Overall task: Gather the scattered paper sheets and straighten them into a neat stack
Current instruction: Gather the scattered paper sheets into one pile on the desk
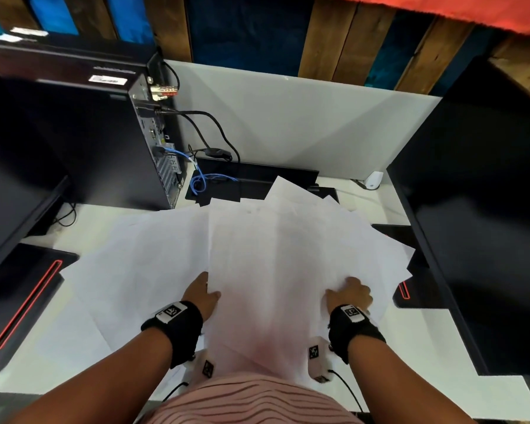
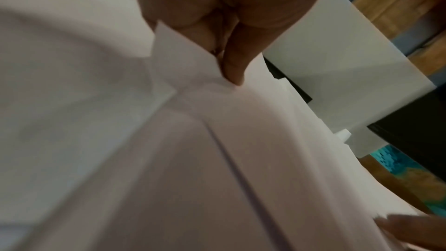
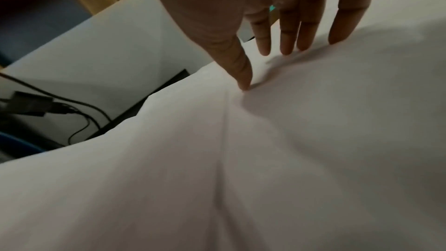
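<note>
Paper sheets (image 1: 276, 255) lie fanned in a loose overlapping pile on a white desk (image 1: 83, 356), corners pointing every way, their far edges reaching toward a computer tower (image 1: 147, 139). Gathering looks partly done; squaring the edges is left. At the pile's near left edge, the left hand (image 1: 201, 293) pinches the top sheets' edge, thumb on top, fingers hidden beneath. At the near right, the right hand (image 1: 351, 293) rests on the pile with straight, spread fingers (image 3: 287, 35) pressing down, holding nothing.
</note>
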A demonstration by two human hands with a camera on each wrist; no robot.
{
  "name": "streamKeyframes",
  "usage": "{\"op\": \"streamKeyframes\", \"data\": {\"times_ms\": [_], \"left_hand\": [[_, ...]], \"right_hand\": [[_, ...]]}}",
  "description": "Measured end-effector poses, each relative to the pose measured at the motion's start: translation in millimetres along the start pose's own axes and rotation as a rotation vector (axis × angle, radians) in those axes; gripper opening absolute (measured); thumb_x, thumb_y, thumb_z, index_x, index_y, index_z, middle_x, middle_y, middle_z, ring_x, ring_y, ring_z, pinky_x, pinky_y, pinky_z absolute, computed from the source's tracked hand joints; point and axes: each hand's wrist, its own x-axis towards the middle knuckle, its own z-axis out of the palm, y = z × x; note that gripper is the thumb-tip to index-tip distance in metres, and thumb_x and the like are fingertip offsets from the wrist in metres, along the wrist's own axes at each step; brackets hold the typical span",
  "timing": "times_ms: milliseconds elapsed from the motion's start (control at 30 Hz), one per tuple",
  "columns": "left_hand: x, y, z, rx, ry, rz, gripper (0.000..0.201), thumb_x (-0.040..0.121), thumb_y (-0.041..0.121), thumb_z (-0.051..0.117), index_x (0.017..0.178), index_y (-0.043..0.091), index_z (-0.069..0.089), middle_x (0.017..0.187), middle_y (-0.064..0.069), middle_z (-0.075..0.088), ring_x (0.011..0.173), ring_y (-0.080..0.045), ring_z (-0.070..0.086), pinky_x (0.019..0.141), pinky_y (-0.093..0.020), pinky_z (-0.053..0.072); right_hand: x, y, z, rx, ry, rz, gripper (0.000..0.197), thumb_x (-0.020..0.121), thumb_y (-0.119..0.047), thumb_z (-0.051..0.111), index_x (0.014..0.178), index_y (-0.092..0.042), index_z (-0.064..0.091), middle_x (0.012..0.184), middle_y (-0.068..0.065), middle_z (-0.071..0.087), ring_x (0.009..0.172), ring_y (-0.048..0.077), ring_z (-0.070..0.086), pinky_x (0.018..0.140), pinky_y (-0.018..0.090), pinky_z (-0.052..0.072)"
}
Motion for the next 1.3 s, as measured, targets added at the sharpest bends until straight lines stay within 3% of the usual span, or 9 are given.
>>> {"op": "streamKeyframes", "data": {"times_ms": [167,400,500,633,733,833,900,1133,1300], "left_hand": [[-3.2,-1.9,-1.4,0.011,-0.013,-0.065,0.068,0.095,0.014,0.049,0.149,0.001,0.010,0.157,-0.016,0.019,0.144,-0.028,0.024,0.115,-0.032,0.023],[-7.3,13.7,10.7,-0.063,0.015,-0.033,0.032,0.090,0.024,0.058,0.105,0.008,0.035,0.117,-0.021,0.056,0.104,-0.032,0.057,0.093,-0.039,0.045],[-5.7,12.0,6.7,-0.074,-0.032,-0.042,0.057,0.090,0.013,0.058,0.138,0.003,0.029,0.148,-0.020,0.037,0.133,-0.030,0.042,0.108,-0.034,0.034],[-13.5,15.1,12.2,0.036,-0.221,-0.047,0.080,0.093,0.013,0.053,0.150,0.008,-0.003,0.159,-0.013,0.010,0.146,-0.024,0.018,0.115,-0.029,0.020],[-13.4,17.9,12.8,0.122,-0.240,0.014,0.066,0.094,0.021,0.051,0.148,0.007,0.015,0.149,-0.015,0.036,0.134,-0.027,0.040,0.106,-0.032,0.035],[-10.7,10.5,-6.7,-0.133,-0.077,0.033,0.038,0.091,0.018,0.055,0.127,0.010,0.044,0.088,-0.006,0.057,0.082,-0.025,0.056,0.067,-0.031,0.047],[-7.8,-6.2,-35.9,-0.225,0.167,-0.010,0.033,0.088,0.018,0.060,0.119,0.010,0.050,0.076,-0.002,0.054,0.075,-0.025,0.058,0.065,-0.031,0.047],[-8.4,-84.7,-114.1,0.299,0.551,-0.445,0.077,0.076,0.041,0.068,0.139,0.012,0.035,0.138,-0.016,0.046,0.130,-0.030,0.041,0.106,-0.040,0.031],[-1.2,-94.6,-102.7,-0.095,0.520,-0.198,0.084,0.072,-0.001,0.069,0.145,0.007,0.028,0.132,-0.018,0.047,0.121,-0.034,0.046,0.104,-0.041,0.039]], "right_hand": [[3.5,1.3,5.0,0.080,-0.155,-0.085,0.049,0.091,-0.018,0.055,0.135,-0.003,0.041,0.138,0.021,0.041,0.125,0.036,0.045,0.105,0.037,0.038],[-19.2,-12.8,11.8,0.073,-0.444,-0.150,0.054,0.100,-0.021,0.039,0.147,0.000,0.023,0.155,0.015,0.024,0.142,0.026,0.027,0.113,0.029,0.023],[-20.4,-11.6,6.9,0.176,-0.443,-0.110,0.050,0.101,-0.029,0.034,0.141,0.002,0.036,0.149,0.018,0.036,0.136,0.030,0.038,0.112,0.035,0.032],[-27.6,-6.4,14.4,0.419,-0.538,-0.133,0.080,0.078,-0.051,0.068,0.139,-0.006,0.041,0.140,0.012,0.050,0.130,0.027,0.047,0.111,0.036,0.034],[-25.1,-3.8,22.1,0.330,-0.513,-0.167,0.063,0.069,-0.020,0.083,0.124,-0.004,0.056,0.122,0.015,0.064,0.113,0.029,0.061,0.099,0.036,0.047],[-19.0,-1.0,19.8,0.313,-0.423,-0.132,0.049,0.076,-0.007,0.076,0.121,0.000,0.058,0.118,0.020,0.065,0.107,0.032,0.063,0.091,0.032,0.049],[-15.3,-0.3,18.7,0.336,-0.421,-0.117,0.049,0.077,-0.006,0.075,0.121,0.001,0.057,0.119,0.021,0.064,0.107,0.033,0.062,0.089,0.032,0.048],[-7.4,5.2,23.7,0.424,-0.430,-0.080,0.049,0.075,-0.002,0.075,0.121,0.004,0.056,0.110,0.020,0.065,0.093,0.028,0.060,0.089,0.033,0.047],[-7.7,8.4,25.7,0.426,-0.463,-0.077,0.049,0.074,-0.002,0.076,0.119,0.005,0.058,0.096,0.016,0.065,0.089,0.030,0.062,0.088,0.037,0.049]]}}
